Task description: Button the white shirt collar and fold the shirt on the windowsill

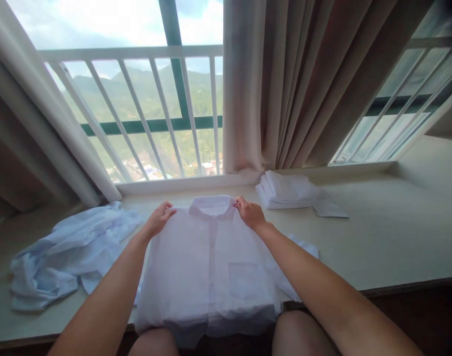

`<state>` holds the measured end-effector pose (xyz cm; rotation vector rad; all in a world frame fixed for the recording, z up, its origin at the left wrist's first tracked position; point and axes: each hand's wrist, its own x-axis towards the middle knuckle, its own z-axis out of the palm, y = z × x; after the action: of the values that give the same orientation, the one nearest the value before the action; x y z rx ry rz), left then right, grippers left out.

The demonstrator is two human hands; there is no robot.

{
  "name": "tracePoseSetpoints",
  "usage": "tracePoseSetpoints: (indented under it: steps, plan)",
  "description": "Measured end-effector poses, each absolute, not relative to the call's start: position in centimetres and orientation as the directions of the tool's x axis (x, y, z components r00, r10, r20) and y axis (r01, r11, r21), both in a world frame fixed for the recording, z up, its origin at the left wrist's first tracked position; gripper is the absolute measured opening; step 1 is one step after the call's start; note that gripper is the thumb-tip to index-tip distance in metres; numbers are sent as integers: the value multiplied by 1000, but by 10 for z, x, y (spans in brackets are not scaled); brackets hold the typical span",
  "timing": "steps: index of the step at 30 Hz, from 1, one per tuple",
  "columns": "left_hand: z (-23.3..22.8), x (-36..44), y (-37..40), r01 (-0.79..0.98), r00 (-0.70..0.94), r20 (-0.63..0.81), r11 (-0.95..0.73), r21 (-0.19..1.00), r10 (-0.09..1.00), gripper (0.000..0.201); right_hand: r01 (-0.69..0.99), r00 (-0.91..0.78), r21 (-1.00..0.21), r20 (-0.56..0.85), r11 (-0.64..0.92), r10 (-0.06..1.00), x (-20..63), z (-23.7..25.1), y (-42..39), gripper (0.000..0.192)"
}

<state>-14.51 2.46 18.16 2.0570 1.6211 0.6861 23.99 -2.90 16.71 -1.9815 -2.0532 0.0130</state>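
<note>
1. Left hand (160, 219) closes its fingers on a white shirt (181, 262) at the shoulder; the right hand (250, 213) grips the cloth just beside the collar (211, 205).
2. That shirt lies front up across the window ledge (381, 232), collar toward the back edge, its lower part hanging over the front edge near two knees (302, 336).
3. On its front show a button strip (212, 267) and a chest pocket (243, 279).
4. Toward the ledge's left end lies a crumpled heap of pale cloth (70, 252).
5. Near the back edge, right of the collar, sits a folded white stack (285, 192), with a thin flat piece (330, 204) on its right.
6. Beyond the back edge stand curtains (277, 84) and a white railing (129, 53).
</note>
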Motion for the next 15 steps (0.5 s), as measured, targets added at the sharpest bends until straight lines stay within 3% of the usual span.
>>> tracePoseSetpoints:
  steps: [5, 8, 11, 15]
  plan:
    - [107, -128, 50, 920, 13, -71, 16, 391, 997, 35, 977, -43, -205, 30, 49, 999, 226, 111, 10, 31]
    - [81, -112, 35, 967, -77, 25, 68, 247, 997, 45, 981, -52, -187, 9, 53, 999, 213, 80, 0, 34]
    - [66, -91, 12, 985, 40, 252, -80, 150, 967, 49, 974, -121, -187, 64, 131, 991, 198, 57, -29, 49]
    - [42, -69, -10, 942, 274, 151, -297, 155, 950, 63, 948, -218, -254, -80, 191, 973, 190, 36, -55, 68]
